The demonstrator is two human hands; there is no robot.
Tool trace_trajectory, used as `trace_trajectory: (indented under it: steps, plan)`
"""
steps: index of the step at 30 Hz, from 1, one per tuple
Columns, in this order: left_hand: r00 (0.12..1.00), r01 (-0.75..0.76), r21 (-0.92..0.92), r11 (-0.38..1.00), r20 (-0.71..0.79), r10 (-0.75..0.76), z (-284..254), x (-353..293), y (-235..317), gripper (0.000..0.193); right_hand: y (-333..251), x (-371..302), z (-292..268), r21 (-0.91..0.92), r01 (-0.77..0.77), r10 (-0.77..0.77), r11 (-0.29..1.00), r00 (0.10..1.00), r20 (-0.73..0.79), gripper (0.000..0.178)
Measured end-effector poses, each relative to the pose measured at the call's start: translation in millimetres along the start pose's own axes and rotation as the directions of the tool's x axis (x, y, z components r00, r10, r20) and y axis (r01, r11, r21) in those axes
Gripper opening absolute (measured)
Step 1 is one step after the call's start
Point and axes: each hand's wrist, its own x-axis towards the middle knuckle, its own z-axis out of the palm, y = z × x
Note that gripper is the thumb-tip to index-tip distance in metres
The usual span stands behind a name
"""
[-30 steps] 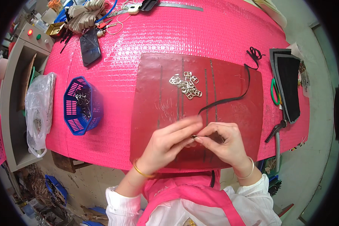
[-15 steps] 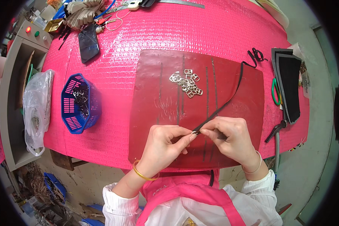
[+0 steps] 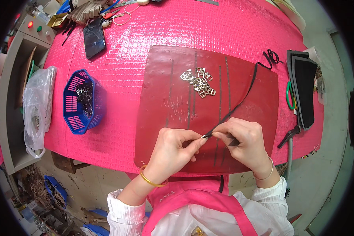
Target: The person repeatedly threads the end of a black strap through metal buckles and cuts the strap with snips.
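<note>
My left hand (image 3: pixel 176 148) pinches thumb to forefinger on a small silvery buckle, mostly hidden by the fingertips. Against it, my right hand (image 3: pixel 242 139) grips a narrow black strap (image 3: pixel 240 105) between thumb and forefinger. From there the strap runs up and right over the dark red mat (image 3: pixel 157 106) to a curled end on the pink table cover. A dark flat piece (image 3: pixel 234 142) sticks out under the right fingers; whether it belongs to the strap I cannot tell. Beyond my hands, a loose pile of silver buckles (image 3: pixel 200 82) lies on the mat.
Left of the mat stands a blue plastic basket (image 3: pixel 76 124) holding dark metal pieces, with a clear plastic bag (image 3: pixel 37 106) further left. A phone (image 3: pixel 94 38) lies far left. Black sheets (image 3: pixel 304 90) and green-handled scissors (image 3: pixel 290 96) lie at the right edge.
My right fingers have shifted up slightly along the strap, and the silvery buckle between my fingertips shows less. The whole view has tilted a little.
</note>
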Motion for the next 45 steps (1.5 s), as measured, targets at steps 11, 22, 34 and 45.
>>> trace_trajectory:
  steps: [11, 22, 34, 45]
  plan:
    - [0.998, 0.030, -0.583, 0.812, -0.025, -0.055, 19, -5, -24, 0.014, -5, -35, 31, -0.190, 0.133, -0.140, 0.973, 0.990, -0.025, 0.038]
    - [0.967, -0.246, -0.091, 0.965, -0.091, 0.237, 10, -5, -33, 0.013, 3, -29, 38, -0.017, -0.033, 0.030, 0.999, 0.987, -0.155, 0.015]
    - [0.931, -0.353, -0.050, 0.934, 0.073, 0.356, -9, 6, -28, 0.009, 23, -8, 8, 0.655, -0.384, 0.120, 0.651, 0.904, 0.411, 0.015]
    - [0.948, -0.303, -0.026, 0.953, 0.096, 0.304, -16, 10, -26, 0.010, 5, -3, 17, 0.464, -0.235, 0.157, 0.854, 0.967, 0.200, 0.016]
